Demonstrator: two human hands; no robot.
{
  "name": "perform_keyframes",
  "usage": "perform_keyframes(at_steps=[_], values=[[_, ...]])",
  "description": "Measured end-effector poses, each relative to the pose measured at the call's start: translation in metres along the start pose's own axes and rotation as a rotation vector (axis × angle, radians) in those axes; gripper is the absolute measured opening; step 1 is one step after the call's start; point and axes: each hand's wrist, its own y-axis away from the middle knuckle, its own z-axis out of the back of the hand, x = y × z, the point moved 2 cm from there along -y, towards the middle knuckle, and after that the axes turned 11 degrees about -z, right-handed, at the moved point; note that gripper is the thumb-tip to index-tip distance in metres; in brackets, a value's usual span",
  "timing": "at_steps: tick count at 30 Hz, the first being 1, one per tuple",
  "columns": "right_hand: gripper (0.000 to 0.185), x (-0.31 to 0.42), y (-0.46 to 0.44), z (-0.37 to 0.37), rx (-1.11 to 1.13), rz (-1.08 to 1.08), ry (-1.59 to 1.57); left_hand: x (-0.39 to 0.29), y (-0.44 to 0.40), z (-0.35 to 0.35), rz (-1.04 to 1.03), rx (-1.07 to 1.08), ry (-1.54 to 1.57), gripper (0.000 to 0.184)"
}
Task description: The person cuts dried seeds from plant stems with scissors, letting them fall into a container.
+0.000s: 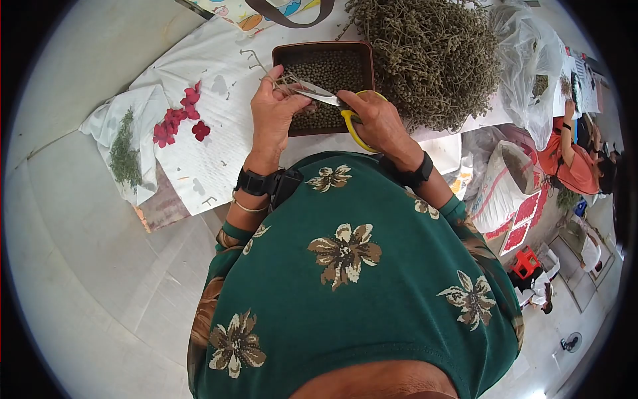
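Note:
Over a dark rectangular tray [275,56] with small round greenish pods inside, my left hand [274,110] pinches a thin dried stem [255,58] whose end sticks out to the upper left. My right hand [380,125] holds yellow-handled scissors [318,96], their blades pointing left across the tray towards the fingers of my left hand. The blade tips lie close to the stem; whether they touch it is unclear. A large heap of dried stems with pods [432,60] lies right beside the tray.
Dark red flowers [176,118] and a green sprig [124,151] lie on the white cloth [199,163] at left. A patterned bag [249,14] is at the top. Clear plastic [525,53], a white sack [500,186] and other people [568,156] are at right.

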Motion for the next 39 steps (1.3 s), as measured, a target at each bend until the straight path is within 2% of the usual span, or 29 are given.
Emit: perform_keyframes(at_steps=[5,13,16,20,25,28,34,37,39], values=[[0.046,-0.002,0.001,-0.002,0.004,-0.026,-0.025,-0.002,0.000,-0.004,-0.026,0.020,0.003,0.064],[0.044,-0.008,0.001,0.000,-0.016,-0.043,-0.091,0.000,0.000,-0.008,-0.042,0.034,0.043,0.055],[0.044,-0.009,0.001,0.002,-0.007,-0.037,-0.102,0.000,0.002,-0.008,0.051,0.078,0.051,0.043],[0.039,-0.006,0.003,0.002,-0.014,-0.040,-0.156,-0.001,0.004,-0.010,0.049,0.078,0.086,0.036],[0.042,-0.004,0.002,0.002,0.030,-0.083,-0.141,0.000,0.003,-0.008,0.035,0.103,0.071,0.036],[0.042,-0.007,0.002,0.002,0.022,-0.073,-0.125,-0.005,0.005,-0.011,0.125,0.139,0.098,0.034],[0.041,-0.009,-0.001,0.003,-0.005,-0.046,-0.097,-0.001,0.002,-0.007,0.139,0.111,0.070,0.035],[0.040,-0.007,-0.003,0.003,0.129,-0.171,-0.212,-0.002,-0.001,-0.006,0.123,0.129,0.039,0.037],[0.040,-0.006,-0.001,0.005,0.099,-0.136,-0.205,-0.002,0.001,-0.006,0.106,0.116,0.090,0.038]])
